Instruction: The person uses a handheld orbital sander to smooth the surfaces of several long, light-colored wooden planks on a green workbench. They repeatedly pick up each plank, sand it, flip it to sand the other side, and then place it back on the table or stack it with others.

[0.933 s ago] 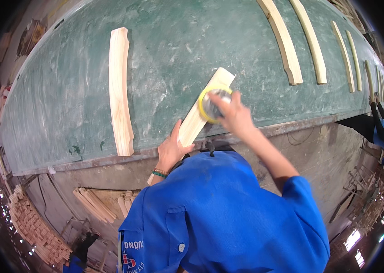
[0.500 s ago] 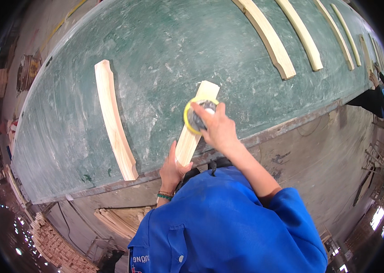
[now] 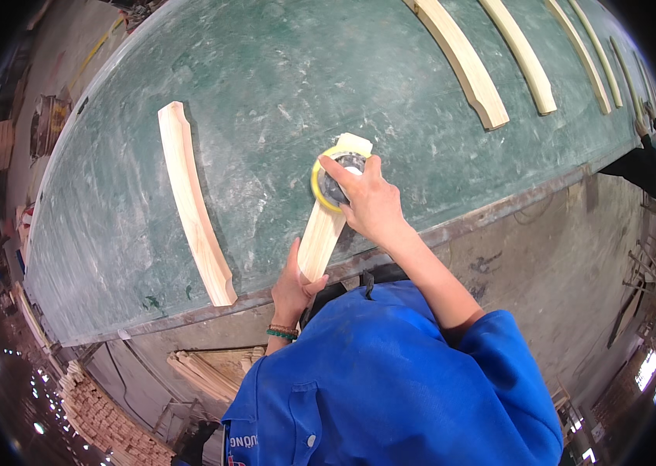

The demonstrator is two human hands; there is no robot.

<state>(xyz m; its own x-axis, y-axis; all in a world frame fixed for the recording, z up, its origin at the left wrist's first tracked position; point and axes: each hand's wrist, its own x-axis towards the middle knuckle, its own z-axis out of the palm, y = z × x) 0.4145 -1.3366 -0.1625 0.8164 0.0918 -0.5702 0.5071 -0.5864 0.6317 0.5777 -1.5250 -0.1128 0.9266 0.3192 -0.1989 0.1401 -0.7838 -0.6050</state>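
My left hand (image 3: 293, 283) is wrapped around the near end of a pale wooden piece (image 3: 320, 241), which reaches out over the green worktable (image 3: 266, 93). My right hand (image 3: 372, 199) grips a round tool with a yellow rim and grey disc (image 3: 329, 183), which looks like a sanding disc. It rests on the upper part of the wooden piece, near its far end. The underside of the disc is hidden. To the left lies a curved wooden leg (image 3: 192, 206), apart from both hands.
Several more curved wooden pieces (image 3: 468, 70) lie toward the far right of the table. Another person's arm (image 3: 654, 155) reaches to the table at the right edge. Stacked wood strips (image 3: 107, 415) stand at the lower left, with more lengths (image 3: 208, 369) below the table edge.
The round tool in my right hand has moved slightly up and left along the wooden piece. My left hand keeps its hold at the near end.
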